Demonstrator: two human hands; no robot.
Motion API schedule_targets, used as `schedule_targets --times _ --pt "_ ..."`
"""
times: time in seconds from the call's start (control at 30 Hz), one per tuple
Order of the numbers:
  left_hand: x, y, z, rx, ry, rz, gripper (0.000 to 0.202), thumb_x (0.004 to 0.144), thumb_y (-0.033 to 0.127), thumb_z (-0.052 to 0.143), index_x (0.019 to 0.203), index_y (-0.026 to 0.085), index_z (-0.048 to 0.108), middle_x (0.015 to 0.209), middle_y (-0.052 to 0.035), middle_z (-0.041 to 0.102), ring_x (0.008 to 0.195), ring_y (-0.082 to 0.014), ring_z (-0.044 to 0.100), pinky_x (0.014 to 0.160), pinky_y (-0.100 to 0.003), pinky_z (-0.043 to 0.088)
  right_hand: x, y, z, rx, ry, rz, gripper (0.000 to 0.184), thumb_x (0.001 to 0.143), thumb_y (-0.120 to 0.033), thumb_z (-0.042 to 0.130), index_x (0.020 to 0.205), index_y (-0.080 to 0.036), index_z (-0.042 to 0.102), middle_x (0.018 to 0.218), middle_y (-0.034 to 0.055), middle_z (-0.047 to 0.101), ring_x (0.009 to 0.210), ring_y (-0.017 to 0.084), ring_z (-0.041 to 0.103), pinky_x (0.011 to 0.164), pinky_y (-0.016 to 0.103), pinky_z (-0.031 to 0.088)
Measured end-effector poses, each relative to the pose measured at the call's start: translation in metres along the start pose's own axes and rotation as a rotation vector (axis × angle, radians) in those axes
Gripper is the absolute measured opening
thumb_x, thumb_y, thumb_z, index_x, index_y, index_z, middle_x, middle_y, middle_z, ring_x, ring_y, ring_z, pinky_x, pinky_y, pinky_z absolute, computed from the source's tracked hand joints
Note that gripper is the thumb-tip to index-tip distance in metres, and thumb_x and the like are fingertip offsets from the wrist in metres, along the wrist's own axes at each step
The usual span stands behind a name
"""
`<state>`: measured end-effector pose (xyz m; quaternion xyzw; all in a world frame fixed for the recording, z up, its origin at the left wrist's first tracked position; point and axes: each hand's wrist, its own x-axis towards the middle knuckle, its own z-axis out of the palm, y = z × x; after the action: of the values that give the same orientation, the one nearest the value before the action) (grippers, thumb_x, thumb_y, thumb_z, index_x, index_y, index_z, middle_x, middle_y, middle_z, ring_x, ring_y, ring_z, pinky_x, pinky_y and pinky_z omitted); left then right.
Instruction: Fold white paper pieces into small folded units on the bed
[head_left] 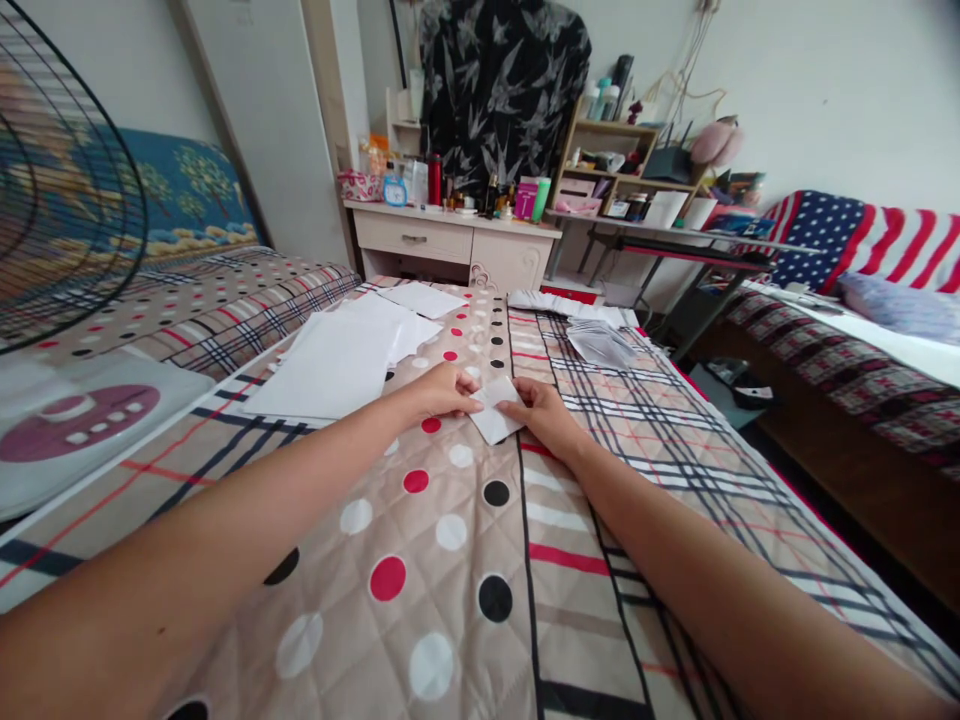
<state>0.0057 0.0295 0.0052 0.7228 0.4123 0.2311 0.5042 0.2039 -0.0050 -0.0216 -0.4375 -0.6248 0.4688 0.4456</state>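
Observation:
A small white piece of paper [495, 408] is held between my two hands, just above the quilted bed cover [450, 533]. My left hand [444, 390] pinches its left edge. On the opposite side, my right hand [546, 412] grips it with thumb and fingers closed. Beyond my left hand lie several white sheets [326, 365], overlapping each other. Past my right hand rests a loose pile of small, clear or whitish packets [600, 343], and behind that a long white strip or stack [574, 306] whose kind I cannot make out.
A fan [67, 180] stands close on the left, its base [82, 410] beside the bed. A cabinet [450, 245] with bottles, a clock and cups on top is at the far end. Desk shelves [622, 180] and another bed [847, 400] are on the right.

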Motion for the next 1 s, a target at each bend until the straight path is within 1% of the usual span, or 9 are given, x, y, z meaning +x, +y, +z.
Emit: schedule_targets --times 0.13,0.27,0.33,0.4,0.53,0.67,0.73,0.8,1.0 --pt "0.009 -0.007 -0.007 0.153 0.008 0.047 0.03 0.071 0.042 0.07 0.066 0.012 0.065 0.049 0.0033 0.049 0.044 -0.008 0.04 0.044 -0.022 0.026 -0.002 -0.003 -0.005 -0.122 0.045 -0.039 0.028 0.068 -0.029 0.073 0.093 -0.017 0.068 0.087 0.0032 0.072 0.075 0.018 0.065 0.07 0.03 0.051" --pt "0.013 -0.008 -0.011 0.341 -0.045 0.176 0.024 0.067 0.034 0.074 0.063 0.013 0.065 0.052 0.0035 0.051 0.049 -0.0084 0.042 0.047 -0.022 0.028 -0.002 -0.004 -0.005 -0.424 0.112 -0.084 0.019 0.068 -0.025 0.073 0.085 -0.017 0.071 0.074 0.0005 0.068 0.065 0.015 0.058 0.06 0.026 0.043" --pt "0.013 -0.007 -0.007 0.367 -0.036 0.208 0.017 0.064 0.028 0.076 0.067 0.013 0.068 0.053 0.0047 0.052 0.05 -0.008 0.042 0.048 -0.021 0.028 -0.003 -0.004 -0.005 -0.415 0.088 -0.069 0.017 0.069 -0.024 0.073 0.084 -0.017 0.071 0.074 0.0001 0.067 0.064 0.014 0.057 0.059 0.025 0.042" --pt "0.012 -0.007 -0.002 0.31 -0.029 0.198 0.013 0.066 0.019 0.073 0.078 0.014 0.071 0.058 0.0049 0.056 0.052 -0.0079 0.044 0.05 -0.021 0.031 -0.003 -0.005 -0.006 -0.355 0.065 -0.047 0.018 0.068 -0.022 0.073 0.085 -0.017 0.07 0.075 0.0001 0.067 0.065 0.014 0.056 0.059 0.025 0.042" --pt "0.006 -0.01 0.007 0.303 0.101 0.268 0.014 0.067 0.015 0.074 0.081 0.015 0.073 0.066 0.0022 0.064 0.056 -0.0094 0.049 0.054 -0.022 0.037 -0.006 -0.008 -0.005 -0.283 0.059 -0.008 0.013 0.066 -0.017 0.072 0.079 -0.016 0.068 0.069 -0.0016 0.064 0.061 0.012 0.053 0.057 0.023 0.04" --pt "-0.003 -0.011 0.008 0.484 0.165 0.529 0.005 0.074 0.012 0.071 0.077 0.016 0.072 0.074 -0.0009 0.068 0.067 -0.0124 0.057 0.063 -0.024 0.042 -0.01 -0.016 -0.004 -0.364 0.063 -0.047 0.009 0.068 -0.009 0.067 0.075 -0.016 0.069 0.068 -0.0015 0.063 0.06 0.01 0.052 0.055 0.022 0.039" --pt "-0.006 -0.01 0.006 0.621 0.153 0.674 0.01 0.079 0.01 0.064 0.076 0.017 0.07 0.075 -0.0017 0.068 0.073 -0.014 0.059 0.067 -0.026 0.043 -0.012 -0.019 -0.004 -0.406 0.046 -0.085 0.017 0.068 -0.002 0.062 0.074 -0.016 0.07 0.072 -0.0001 0.066 0.065 0.012 0.057 0.06 0.023 0.042" --pt "-0.008 -0.009 0.004 0.717 0.14 0.759 0.015 0.082 0.007 0.059 0.076 0.016 0.069 0.075 -0.002 0.067 0.075 -0.0148 0.059 0.068 -0.026 0.044 -0.014 -0.022 -0.005 -0.453 0.035 -0.136 0.024 0.067 0.003 0.058 0.073 -0.017 0.071 0.074 0.0 0.067 0.07 0.012 0.06 0.064 0.023 0.045" --pt "-0.01 -0.008 0.002 0.783 0.175 0.785 0.014 0.084 0.009 0.058 0.075 0.017 0.067 0.073 -0.0007 0.064 0.074 -0.0147 0.057 0.065 -0.026 0.043 -0.017 -0.023 -0.011 -0.583 -0.002 -0.28 0.026 0.073 0.003 0.057 0.074 -0.019 0.072 0.074 0.0003 0.068 0.07 0.013 0.062 0.065 0.023 0.046"
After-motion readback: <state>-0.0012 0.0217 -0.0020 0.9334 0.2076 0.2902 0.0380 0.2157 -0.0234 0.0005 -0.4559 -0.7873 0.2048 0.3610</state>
